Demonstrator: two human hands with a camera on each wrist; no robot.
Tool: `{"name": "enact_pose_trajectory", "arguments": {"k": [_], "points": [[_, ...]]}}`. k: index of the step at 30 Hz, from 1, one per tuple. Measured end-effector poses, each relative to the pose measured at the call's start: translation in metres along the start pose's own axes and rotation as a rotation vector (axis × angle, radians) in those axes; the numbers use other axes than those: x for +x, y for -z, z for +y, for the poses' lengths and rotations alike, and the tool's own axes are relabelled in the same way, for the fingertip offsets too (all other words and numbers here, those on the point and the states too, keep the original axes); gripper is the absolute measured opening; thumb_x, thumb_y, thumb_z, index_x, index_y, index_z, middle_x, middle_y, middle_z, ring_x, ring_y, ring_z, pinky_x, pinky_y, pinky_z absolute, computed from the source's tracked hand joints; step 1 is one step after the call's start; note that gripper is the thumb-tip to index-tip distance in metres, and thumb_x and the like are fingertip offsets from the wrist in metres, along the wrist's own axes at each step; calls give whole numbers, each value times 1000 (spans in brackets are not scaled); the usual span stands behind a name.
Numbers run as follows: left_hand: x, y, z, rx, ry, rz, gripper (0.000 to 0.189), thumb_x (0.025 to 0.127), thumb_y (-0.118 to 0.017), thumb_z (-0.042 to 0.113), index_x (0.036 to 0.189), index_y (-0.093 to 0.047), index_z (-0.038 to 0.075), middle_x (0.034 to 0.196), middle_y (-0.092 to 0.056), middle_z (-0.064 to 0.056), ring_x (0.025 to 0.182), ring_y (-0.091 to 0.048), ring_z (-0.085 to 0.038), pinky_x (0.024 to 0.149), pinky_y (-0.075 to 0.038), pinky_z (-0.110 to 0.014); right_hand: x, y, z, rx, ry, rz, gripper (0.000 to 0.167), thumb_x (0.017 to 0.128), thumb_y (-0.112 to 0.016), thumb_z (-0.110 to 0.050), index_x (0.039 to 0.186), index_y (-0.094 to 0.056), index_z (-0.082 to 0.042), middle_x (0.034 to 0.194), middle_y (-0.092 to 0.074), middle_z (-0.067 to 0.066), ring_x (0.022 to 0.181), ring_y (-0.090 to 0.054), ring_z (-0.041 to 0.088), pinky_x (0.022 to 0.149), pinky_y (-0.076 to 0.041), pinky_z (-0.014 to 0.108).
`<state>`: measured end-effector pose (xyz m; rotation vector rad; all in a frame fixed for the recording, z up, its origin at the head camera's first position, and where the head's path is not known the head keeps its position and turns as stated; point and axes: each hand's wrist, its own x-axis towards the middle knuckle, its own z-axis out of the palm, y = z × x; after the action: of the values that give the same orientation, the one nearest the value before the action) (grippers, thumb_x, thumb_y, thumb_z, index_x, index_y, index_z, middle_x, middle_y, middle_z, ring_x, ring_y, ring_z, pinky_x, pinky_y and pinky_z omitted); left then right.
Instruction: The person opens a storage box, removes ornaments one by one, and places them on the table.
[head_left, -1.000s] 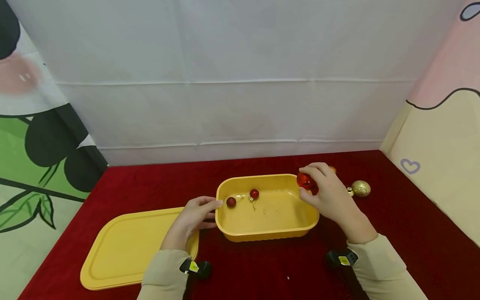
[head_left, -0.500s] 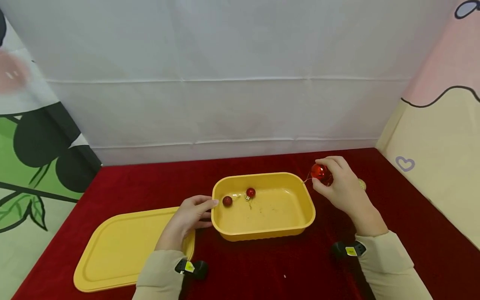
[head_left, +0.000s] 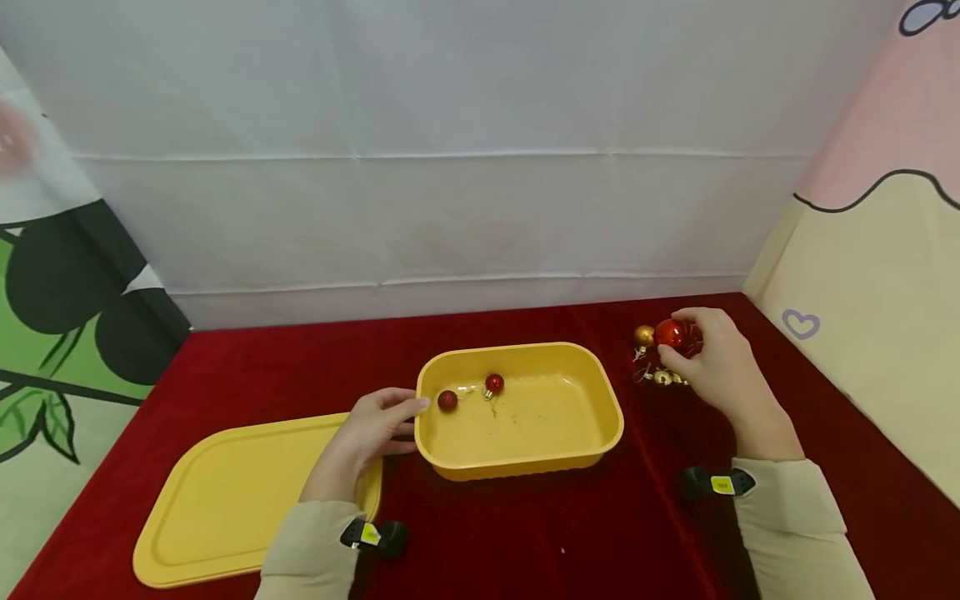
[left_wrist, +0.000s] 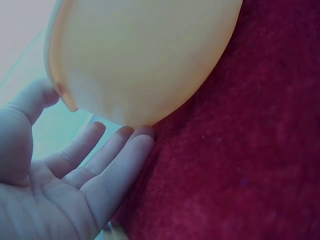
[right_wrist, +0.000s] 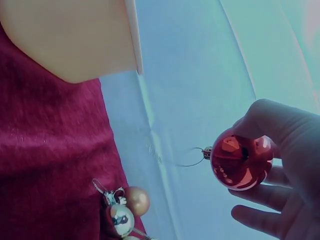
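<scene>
In the head view a yellow plastic box [head_left: 517, 417] stands on the red cloth with two small red Christmas balls [head_left: 493, 383] at its left end. My left hand [head_left: 384, 423] holds that end, thumb over the rim and fingertips at the outer wall; the left wrist view shows these fingers [left_wrist: 117, 172] from below. Off to the right of the box, my right hand [head_left: 712, 354] pinches a larger shiny red Christmas ball [right_wrist: 242, 160] between thumb and fingers. A thin hanging loop trails from its metal cap. Gold ornaments [head_left: 644, 336] lie close beside and below it.
A flat yellow lid [head_left: 232, 500] lies left of the box, partly under my left forearm. In the right wrist view, a silvery ball and a gold ball [right_wrist: 137, 201] lie together on the cloth [head_left: 480, 550]. A white backdrop [head_left: 480, 208] rises behind the table.
My right hand has moved right, carrying the red ball from over the box's right end to the gold ornaments. My left hand stays on the box. The view has turned slightly.
</scene>
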<state>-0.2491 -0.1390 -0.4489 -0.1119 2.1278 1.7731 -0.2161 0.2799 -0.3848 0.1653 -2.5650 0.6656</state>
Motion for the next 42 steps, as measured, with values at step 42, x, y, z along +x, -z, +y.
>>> {"name": "enact_pose_trajectory", "arguments": {"k": [42], "points": [[-6, 3, 0, 8, 0, -13, 50, 89, -65, 35, 127, -52, 5, 118, -59, -14, 85, -65, -16, 75, -58, -34, -4, -39, 33, -136, -175, -254, 44, 89, -61, -16, 127, -48, 2, 115, -53, 26, 100, -54, 41, 86, -45, 58]]}}
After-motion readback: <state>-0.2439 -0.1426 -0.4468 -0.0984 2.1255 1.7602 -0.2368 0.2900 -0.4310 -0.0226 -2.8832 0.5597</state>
